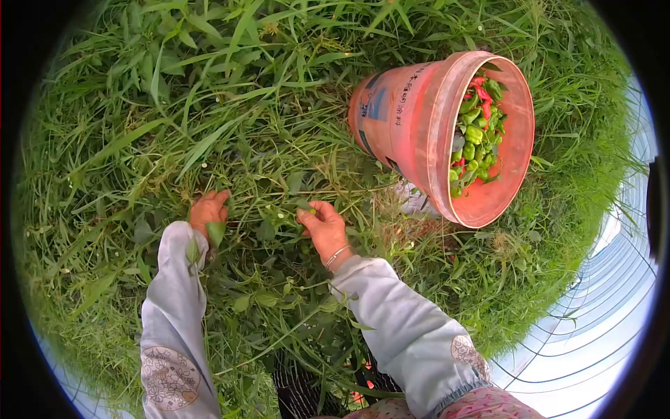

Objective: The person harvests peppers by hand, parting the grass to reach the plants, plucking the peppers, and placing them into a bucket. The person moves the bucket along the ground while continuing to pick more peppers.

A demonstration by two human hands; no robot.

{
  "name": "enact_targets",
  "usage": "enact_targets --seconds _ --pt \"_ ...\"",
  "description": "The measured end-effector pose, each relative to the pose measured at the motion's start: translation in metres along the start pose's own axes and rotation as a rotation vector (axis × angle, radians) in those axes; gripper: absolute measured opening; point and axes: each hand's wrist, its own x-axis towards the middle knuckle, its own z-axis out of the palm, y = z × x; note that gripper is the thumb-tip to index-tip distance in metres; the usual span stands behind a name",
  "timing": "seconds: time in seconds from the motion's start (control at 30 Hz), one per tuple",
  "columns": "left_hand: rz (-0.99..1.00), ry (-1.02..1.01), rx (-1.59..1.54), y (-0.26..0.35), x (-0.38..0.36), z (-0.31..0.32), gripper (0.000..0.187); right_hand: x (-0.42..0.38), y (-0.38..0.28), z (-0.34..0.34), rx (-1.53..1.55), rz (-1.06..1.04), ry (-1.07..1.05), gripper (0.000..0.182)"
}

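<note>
While our right hand (328,232) clamps greenery (306,207) between its fingers (322,208) at ten o'clock, we cannot tell whether our left hand (207,213) grips amid crowding grass (125,143), the bucket rim (440,133) apart at two o'clock.

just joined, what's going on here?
A person has both bare hands down in dense green plants. The right hand appears to pinch a small green piece between thumb and finger; whether that's leaf or fruit is unclear. The left hand is in the foliage, partly behind a leaf, so its grip can't be told. Beyond the right hand is a reddish bucket holding mostly green peppers, with some red ones.
</note>
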Motion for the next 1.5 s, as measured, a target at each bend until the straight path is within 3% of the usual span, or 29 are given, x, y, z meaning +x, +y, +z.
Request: enact_targets --seconds 0.07,0.13,0.2,0.27,0.4,0.5,0.53,0.6,0.7,0.73,0.8,1.03,1.13,1.23,1.33,1.43,1.5 --pt "0.155 -0.002 0.636 0.034 -0.02 -0.009 0.038 -0.001 -0.019 -0.012 0.007 0.093 -0.039 0.015" --pt "0.079 0.029 0.46 0.008 -0.016 -0.003 0.04 -0.004 -0.037 -0.02 0.005 0.142 -0.056 0.016" --pt "0.182 0.042 0.595 0.031 -0.022 -0.011 0.04 -0.007 -0.045 -0.03 -0.055 0.123 -0.097 0.016" --pt "0.154 -0.004 0.611 0.043 -0.025 -0.013 0.039 -0.011 -0.04 -0.044 -0.094 0.081 -0.202 0.016" --pt "0.239 -0.006 0.688 0.029 -0.022 -0.006 0.042 -0.042 -0.049 -0.057 -0.817 -0.219 -0.481 0.026" --pt "0.224 -0.044 0.755 0.023 -0.019 -0.002 0.042 -0.077 -0.087 -0.043 -1.104 -0.375 -0.766 0.021" --pt "0.209 -0.046 0.76 0.026 -0.019 0.001 0.043 -0.092 -0.093 -0.035 -0.98 -0.275 -0.842 0.017" --pt "0.172 -0.047 0.772 0.034 -0.023 0.001 0.044 -0.108 -0.093 -0.02 -1.003 -0.466 -0.935 0.016" --pt "0.098 -0.098 0.847 0.052 -0.031 -0.002 0.045 -0.1 -0.104 0.001 -0.933 -0.584 -0.565 0.019" --pt "0.101 -0.083 0.865 0.05 -0.033 0.001 0.046 -0.084 -0.105 -0.001 -0.901 -0.589 -0.572 0.015" --pt "0.103 -0.045 0.899 0.045 -0.037 0.008 0.048 -0.061 -0.121 -0.001 -0.662 -0.121 -0.605 0.012" --pt "0.106 -0.04 0.82 0.048 -0.046 0.008 0.046 -0.024 -0.117 -0.008 -0.504 0.18 -0.676 0.015" --pt "0.108 0.007 0.737 0.042 -0.048 0.014 0.047 -0.019 -0.115 -0.021 -0.659 -0.052 -0.74 0.019" --pt "0.171 0.057 0.815 0.021 -0.043 0.021 0.048 -0.03 -0.127 -0.03 -0.73 -0.029 -0.876 0.016" --pt "0.153 0.026 0.821 0.02 -0.042 0.023 0.049 -0.017 -0.123 -0.025 -0.718 -0.04 -0.544 0.013" --pt "0.229 0.148 0.858 0.005 -0.042 0.035 0.05 0.043 -0.107 -0.009 -0.979 -0.379 -0.354 0.013" --pt "0.244 0.152 0.809 0.004 -0.042 0.034 0.054 0.065 -0.108 0.031 -1.052 -0.343 -0.351 0.019"
